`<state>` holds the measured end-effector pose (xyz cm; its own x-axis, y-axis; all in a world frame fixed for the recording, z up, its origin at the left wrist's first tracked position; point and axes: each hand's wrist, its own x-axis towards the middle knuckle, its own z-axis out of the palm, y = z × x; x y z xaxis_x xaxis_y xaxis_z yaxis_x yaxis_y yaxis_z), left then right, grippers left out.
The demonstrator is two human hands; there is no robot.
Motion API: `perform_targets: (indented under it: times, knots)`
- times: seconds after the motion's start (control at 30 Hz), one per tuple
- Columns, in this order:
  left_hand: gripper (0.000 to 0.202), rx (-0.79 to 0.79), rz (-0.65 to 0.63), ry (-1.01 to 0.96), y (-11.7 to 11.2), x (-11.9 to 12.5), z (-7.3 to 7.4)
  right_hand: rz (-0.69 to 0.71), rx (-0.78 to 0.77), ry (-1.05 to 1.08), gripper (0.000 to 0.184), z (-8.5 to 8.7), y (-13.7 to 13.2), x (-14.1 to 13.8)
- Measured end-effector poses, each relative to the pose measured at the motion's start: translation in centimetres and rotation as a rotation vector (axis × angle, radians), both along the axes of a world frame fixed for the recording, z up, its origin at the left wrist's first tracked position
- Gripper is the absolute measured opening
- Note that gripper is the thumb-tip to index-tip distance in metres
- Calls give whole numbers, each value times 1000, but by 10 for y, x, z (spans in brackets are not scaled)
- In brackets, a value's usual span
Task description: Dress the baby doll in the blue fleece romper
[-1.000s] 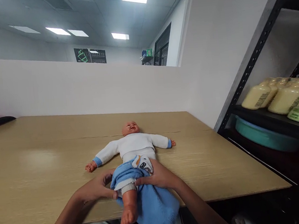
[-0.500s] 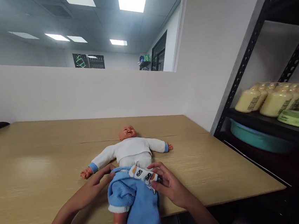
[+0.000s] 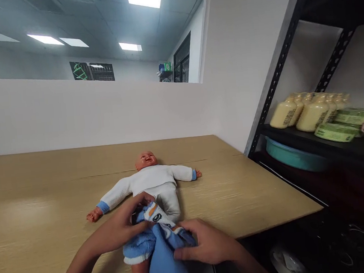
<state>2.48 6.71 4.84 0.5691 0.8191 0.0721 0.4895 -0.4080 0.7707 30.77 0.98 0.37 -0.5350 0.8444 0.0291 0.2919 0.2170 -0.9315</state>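
On its back lies a baby doll in a white top with blue cuffs, arms spread, legs toward me. Blue doll trousers with a white patterned waistband cover its lower part. One bare foot comes out of the trouser leg on the left; the other leg's end is hidden in cloth. My left hand pinches the waistband at its left side. Lower on the right side, my right hand grips the bunched waistband between thumb and fingers.
The wooden table ends close to me and at the right. Beside it stands a black shelf with several cream bottles, green tubs and a teal basin. A white wall rises behind the table.
My right hand has drawn the right side of the waistband down, baring more of the doll's white hip. My left hand has closed on the left side. The view has turned right.
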Motion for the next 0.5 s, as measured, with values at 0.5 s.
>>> perform_targets:
  times: [0.5]
  knots:
    - [41, -240, -242, 95, -10, 19, 13, 128, -245, 127, 62, -11, -20, 3]
